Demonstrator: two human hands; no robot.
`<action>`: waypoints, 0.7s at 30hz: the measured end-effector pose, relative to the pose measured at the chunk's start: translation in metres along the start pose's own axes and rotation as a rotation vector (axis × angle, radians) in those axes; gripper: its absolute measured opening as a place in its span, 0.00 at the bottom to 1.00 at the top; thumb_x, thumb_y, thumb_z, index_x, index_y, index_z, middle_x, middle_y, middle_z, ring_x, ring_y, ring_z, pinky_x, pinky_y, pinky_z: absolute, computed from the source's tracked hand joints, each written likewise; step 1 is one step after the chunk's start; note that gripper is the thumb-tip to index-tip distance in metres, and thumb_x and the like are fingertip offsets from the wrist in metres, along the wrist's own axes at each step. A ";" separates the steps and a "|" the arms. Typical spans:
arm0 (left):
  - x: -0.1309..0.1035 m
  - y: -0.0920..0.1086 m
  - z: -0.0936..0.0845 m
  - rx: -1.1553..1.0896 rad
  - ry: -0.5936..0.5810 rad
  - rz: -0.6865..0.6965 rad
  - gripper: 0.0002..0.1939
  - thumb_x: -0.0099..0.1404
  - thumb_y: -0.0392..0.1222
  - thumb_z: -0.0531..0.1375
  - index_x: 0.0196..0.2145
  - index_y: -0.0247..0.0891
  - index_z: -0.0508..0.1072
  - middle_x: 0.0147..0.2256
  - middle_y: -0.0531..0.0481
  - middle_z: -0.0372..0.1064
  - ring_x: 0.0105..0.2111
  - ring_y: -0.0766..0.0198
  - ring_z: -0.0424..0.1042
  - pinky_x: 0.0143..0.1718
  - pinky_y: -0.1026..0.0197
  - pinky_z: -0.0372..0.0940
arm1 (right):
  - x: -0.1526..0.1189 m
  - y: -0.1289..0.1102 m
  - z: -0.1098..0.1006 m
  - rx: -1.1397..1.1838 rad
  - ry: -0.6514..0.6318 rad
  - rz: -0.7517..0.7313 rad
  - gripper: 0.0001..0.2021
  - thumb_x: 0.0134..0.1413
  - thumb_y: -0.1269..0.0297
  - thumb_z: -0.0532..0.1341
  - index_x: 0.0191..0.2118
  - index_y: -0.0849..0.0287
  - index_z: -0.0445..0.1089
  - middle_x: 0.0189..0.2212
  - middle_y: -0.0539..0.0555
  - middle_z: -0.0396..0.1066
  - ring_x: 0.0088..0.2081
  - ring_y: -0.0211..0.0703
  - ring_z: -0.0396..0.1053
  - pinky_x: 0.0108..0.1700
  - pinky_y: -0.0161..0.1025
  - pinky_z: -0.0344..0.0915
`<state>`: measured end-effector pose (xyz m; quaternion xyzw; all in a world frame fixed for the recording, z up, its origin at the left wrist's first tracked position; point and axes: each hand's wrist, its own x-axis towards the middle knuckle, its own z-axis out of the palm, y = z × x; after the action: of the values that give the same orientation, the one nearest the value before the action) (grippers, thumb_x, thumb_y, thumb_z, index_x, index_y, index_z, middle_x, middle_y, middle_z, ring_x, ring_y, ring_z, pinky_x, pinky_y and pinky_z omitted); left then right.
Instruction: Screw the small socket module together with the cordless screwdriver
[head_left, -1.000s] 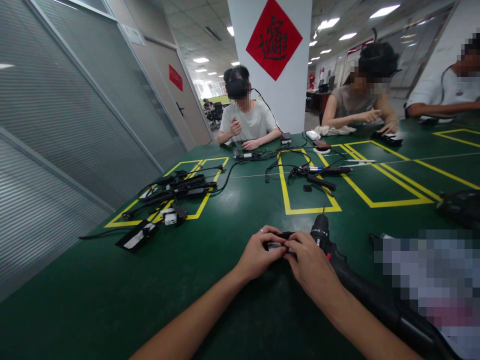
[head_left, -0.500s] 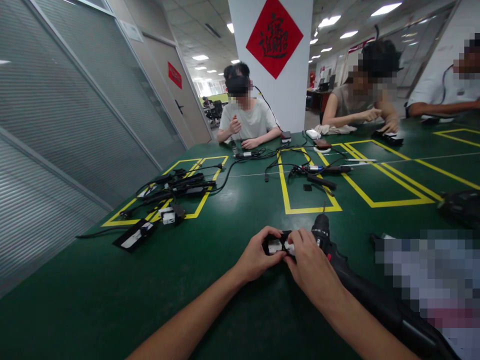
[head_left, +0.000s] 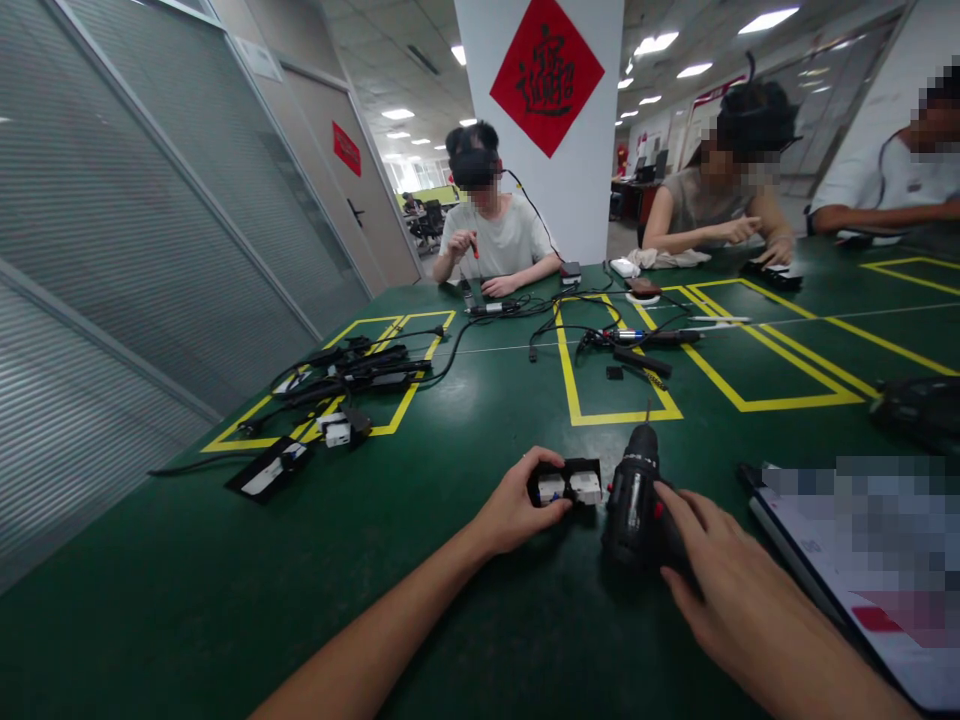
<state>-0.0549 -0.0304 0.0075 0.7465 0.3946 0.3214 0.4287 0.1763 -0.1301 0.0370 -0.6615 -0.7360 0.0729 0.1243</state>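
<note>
Near the middle of the green table, my left hand (head_left: 523, 503) grips the left end of a small black case with white blocks inside (head_left: 585, 486). Thumb and fingers press on its near and far sides. Just right of the case lies a black power drill (head_left: 636, 490), its bit pointing away from me. My right hand (head_left: 712, 555) is at the drill's handle, fingers reaching over it with the thumb apart on the near side. Much of the handle is hidden by this hand, and no firm grip shows.
Black cables and adapters (head_left: 360, 370) lie at the left, beside a black plate with a white strip (head_left: 268, 470). A soldering-pen-like tool (head_left: 645, 338) and cables lie ahead. A tablet-like panel (head_left: 840, 580) is at the right. Several people sit across the table.
My right hand has left the black case and moved right to the drill, uncovering the white blocks. The drill stands more upright in view. A person opposite now shows an orange-tipped tool in a hand.
</note>
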 end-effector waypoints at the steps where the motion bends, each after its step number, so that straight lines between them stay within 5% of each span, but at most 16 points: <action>1: 0.000 0.000 0.000 -0.002 -0.001 0.003 0.21 0.55 0.36 0.62 0.46 0.38 0.64 0.46 0.46 0.65 0.42 0.61 0.67 0.42 0.60 0.63 | -0.005 0.007 0.002 -0.015 -0.087 0.034 0.35 0.50 0.68 0.55 0.65 0.58 0.45 0.58 0.62 0.56 0.50 0.55 0.65 0.50 0.53 0.68; 5: -0.001 -0.002 0.000 -0.007 -0.002 0.013 0.21 0.55 0.37 0.63 0.47 0.38 0.64 0.45 0.46 0.65 0.41 0.61 0.68 0.41 0.60 0.64 | -0.006 0.017 0.017 -0.158 -0.109 0.051 0.37 0.51 0.69 0.53 0.67 0.61 0.40 0.58 0.64 0.56 0.44 0.57 0.68 0.44 0.53 0.69; 10: 0.000 -0.001 -0.001 0.067 0.018 0.127 0.21 0.53 0.38 0.66 0.45 0.38 0.68 0.45 0.46 0.65 0.46 0.58 0.66 0.49 0.56 0.61 | 0.009 0.012 0.020 -0.106 -0.109 0.068 0.40 0.51 0.68 0.54 0.67 0.56 0.33 0.46 0.62 0.64 0.38 0.55 0.70 0.37 0.50 0.70; 18: 0.013 -0.001 0.001 0.114 0.035 0.126 0.12 0.55 0.39 0.65 0.40 0.39 0.76 0.45 0.45 0.64 0.46 0.58 0.66 0.50 0.55 0.61 | -0.001 0.007 -0.031 0.489 -0.021 0.236 0.44 0.44 0.65 0.59 0.65 0.42 0.37 0.45 0.54 0.70 0.38 0.50 0.73 0.37 0.45 0.70; 21: 0.019 -0.002 0.002 0.107 0.034 0.117 0.12 0.56 0.41 0.65 0.40 0.40 0.77 0.45 0.45 0.64 0.46 0.58 0.66 0.50 0.55 0.62 | -0.015 0.005 -0.046 0.696 0.169 0.168 0.36 0.43 0.65 0.59 0.61 0.48 0.52 0.47 0.56 0.69 0.44 0.52 0.71 0.42 0.46 0.71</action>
<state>-0.0447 -0.0140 0.0076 0.7846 0.3739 0.3369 0.3621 0.1954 -0.1466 0.0786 -0.6416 -0.5974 0.2739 0.3956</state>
